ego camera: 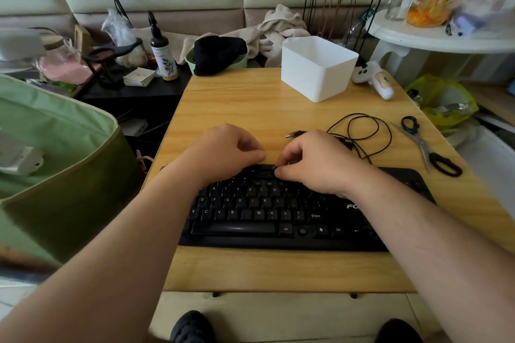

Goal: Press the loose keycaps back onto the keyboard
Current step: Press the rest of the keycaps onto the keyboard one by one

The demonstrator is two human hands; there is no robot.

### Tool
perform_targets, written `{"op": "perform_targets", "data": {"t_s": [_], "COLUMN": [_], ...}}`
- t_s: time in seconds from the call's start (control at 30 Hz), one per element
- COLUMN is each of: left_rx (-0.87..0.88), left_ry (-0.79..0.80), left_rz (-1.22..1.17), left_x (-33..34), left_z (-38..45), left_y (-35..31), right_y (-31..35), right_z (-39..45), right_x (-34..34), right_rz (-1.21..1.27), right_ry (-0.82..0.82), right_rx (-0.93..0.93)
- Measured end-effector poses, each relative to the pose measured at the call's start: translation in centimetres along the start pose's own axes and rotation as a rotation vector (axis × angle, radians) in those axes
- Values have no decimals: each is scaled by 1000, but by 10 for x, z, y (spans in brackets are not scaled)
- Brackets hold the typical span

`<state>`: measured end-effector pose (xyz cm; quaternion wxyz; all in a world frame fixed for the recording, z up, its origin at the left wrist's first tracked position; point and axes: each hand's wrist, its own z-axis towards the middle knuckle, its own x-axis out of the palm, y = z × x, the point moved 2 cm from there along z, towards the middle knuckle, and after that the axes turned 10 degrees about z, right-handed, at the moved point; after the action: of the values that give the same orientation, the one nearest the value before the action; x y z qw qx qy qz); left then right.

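Note:
A black keyboard [278, 211] lies on the wooden table [250, 108], its right part under my right forearm. Both hands rest over its top rows. My right hand [315, 164] pinches a small black keycap [275, 168] between thumb and fingertips at the function row. My left hand [228, 153] sits just to the left with its fingers curled shut against the thumb; nothing shows in it. Two bare key sockets [263, 183] are visible in the number row below the fingertips.
A black cable [362, 131] coils behind my right hand. Scissors [426, 145] lie at the table's right edge. A white plastic bin [317, 67] and a white game controller [373, 78] stand at the back. A green bag [55, 147] is on the left.

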<state>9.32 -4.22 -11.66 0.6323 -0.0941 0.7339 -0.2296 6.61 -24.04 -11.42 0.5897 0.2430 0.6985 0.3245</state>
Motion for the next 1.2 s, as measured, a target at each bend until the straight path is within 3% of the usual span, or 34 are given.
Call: {"op": "perform_targets", "data": {"t_s": [0.53,1.0,1.1,1.2], "left_rx": [6,-57,-73,-85], "left_ry": [126,88,101,107], "left_rz": [-72,31,-53,-105], "left_x": [7,11,8,7], "left_z": [1,4,2,2], "left_y": [-4,-6,-6,-7], "right_y": [8,9,4,-2], "right_z": [2,2,3,5], "right_x": [3,7,3,-12], "right_rz": [-2,-19,69,246], "right_ry": [0,-12,-13,-142], "right_rx": [60,88,80,69]}}
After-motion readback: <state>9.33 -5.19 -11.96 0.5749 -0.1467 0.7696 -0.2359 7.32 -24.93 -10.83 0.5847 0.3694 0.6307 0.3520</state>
